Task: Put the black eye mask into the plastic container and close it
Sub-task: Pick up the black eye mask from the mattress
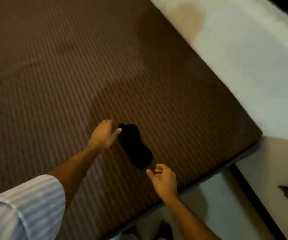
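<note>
Head view, single frame, image soft with motion blur.

Surface: a broad brown striped bed [70, 66] fills most of the frame, its right edge and near-right corner visible. Pale floor [243, 58] lies beyond that edge on the right and along the near side.

Task item: the black eye mask [135, 145] lies flat on the bed, toward its near-right corner. It is elongated, running from far-left to near-right. No detail of strap or fabric can be made out; it reads as a solid dark shape.

Left hand [103, 135]: reached out over the bed from the near left, palm down, fingers spread loosely, holding nothing. Its thumb [117, 131] is at the far-left end of the eye mask; whether it touches cannot be told. The forearm is bare, with a rolled striped sleeve [23, 205] at the near-left corner of the frame.

Right hand [164, 179]: positioned just near of the mask's near-right end, fingers curled partway inward, thumb extended, holding nothing. A slim gap of bed surface shows between the fingertips and the mask.

The mask sits between the two hands.
</note>
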